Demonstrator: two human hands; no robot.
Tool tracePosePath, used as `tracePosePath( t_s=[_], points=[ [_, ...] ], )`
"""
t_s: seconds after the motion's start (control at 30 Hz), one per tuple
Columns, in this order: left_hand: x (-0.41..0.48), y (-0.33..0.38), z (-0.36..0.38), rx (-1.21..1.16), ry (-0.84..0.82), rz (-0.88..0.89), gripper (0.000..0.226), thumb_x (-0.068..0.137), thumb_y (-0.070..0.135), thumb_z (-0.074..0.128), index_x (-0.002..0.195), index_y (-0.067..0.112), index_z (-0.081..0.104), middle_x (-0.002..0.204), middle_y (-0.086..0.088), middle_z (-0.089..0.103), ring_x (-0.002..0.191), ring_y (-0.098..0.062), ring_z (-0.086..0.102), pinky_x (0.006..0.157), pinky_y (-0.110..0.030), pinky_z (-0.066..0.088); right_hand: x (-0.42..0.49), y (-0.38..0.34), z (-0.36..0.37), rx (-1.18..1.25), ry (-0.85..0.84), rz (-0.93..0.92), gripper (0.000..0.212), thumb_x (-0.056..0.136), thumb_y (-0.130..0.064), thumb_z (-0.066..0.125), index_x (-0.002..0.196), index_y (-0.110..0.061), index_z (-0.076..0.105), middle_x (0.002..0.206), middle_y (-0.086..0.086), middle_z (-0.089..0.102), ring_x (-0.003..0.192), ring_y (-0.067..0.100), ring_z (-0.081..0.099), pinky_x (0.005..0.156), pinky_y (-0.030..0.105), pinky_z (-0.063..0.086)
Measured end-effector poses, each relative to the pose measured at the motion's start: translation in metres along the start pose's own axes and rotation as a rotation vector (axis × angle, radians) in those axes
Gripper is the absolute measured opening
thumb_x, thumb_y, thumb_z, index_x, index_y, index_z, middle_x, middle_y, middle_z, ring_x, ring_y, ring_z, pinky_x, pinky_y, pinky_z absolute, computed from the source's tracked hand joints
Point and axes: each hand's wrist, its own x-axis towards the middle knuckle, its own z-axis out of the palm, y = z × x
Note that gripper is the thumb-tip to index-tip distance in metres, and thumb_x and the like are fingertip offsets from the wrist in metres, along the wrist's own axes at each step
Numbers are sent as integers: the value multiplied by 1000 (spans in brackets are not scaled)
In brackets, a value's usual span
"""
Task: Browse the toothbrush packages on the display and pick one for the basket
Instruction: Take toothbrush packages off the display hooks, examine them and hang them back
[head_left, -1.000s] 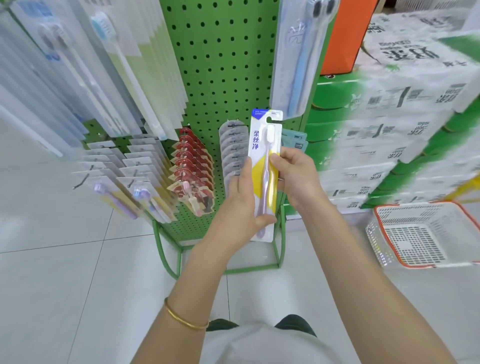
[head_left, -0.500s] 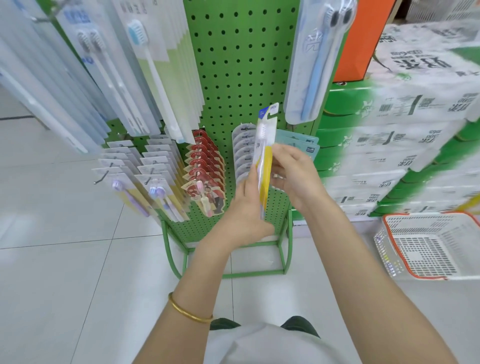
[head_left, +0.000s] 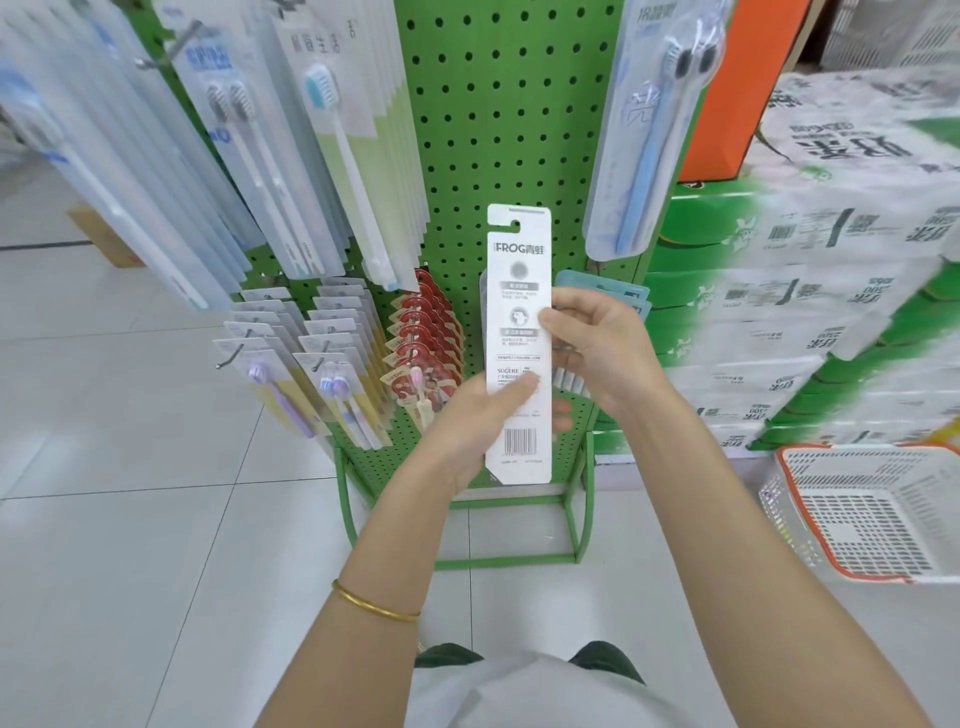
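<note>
- Here's the toothbrush package: a long, narrow white card, flat and matte, with its printed back facing the camera.
- Grey text runs down it, the barcode sits near the lower end, and a hook-shaped hanger slot is cut in the top.
- Its long axis stands upright, hanger end up, in front of the green perforated metal display.
- The left hand grips the lower half, thumb pressed across the card face and fingertips curling out past the far edge.
- The right hand pinches the right edge at mid-height, thumb on the front.
- A thin gold bangle circles the left wrist.
- The basket, white plastic mesh with an orange rim, sits on the glossy tile floor, well apart to the right.
</note>
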Motion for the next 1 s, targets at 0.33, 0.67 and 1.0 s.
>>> tracePosePath(
  t_s=[0.33, 0.67, 1.0],
  points=[
    [18, 64, -1, 52, 275, 230, 17, 98, 28, 50, 106, 15, 57, 104, -9, 70, 90, -25, 69, 83, -49, 56, -11, -4, -9, -8, -157, -29, 16, 89, 1, 58, 99, -6, 69, 87, 8, 74, 75, 20, 70, 64, 29, 56],
    [22, 106, 10, -53, 195, 365, 12, 98, 23, 49, 96, 13, 55, 83, -3, 60, 73, -17, 59, 72, -41, 55, -4, -18, -17, 121, -345, -7, 36, 73, -28, 78, 102, -11, 65, 95, 4, 72, 86, 18, 68, 76, 32, 54],
    [19, 149, 21, -152, 92, 508, 19, 97, 21, 45, 103, 14, 63, 93, -4, 67, 85, -16, 60, 74, -28, 46, -2, -61, 2, -169, -208, -206, 40, 72, -31, 79, 107, -21, 61, 99, -4, 68, 91, 3, 64, 79, 21, 52]
  ],
)
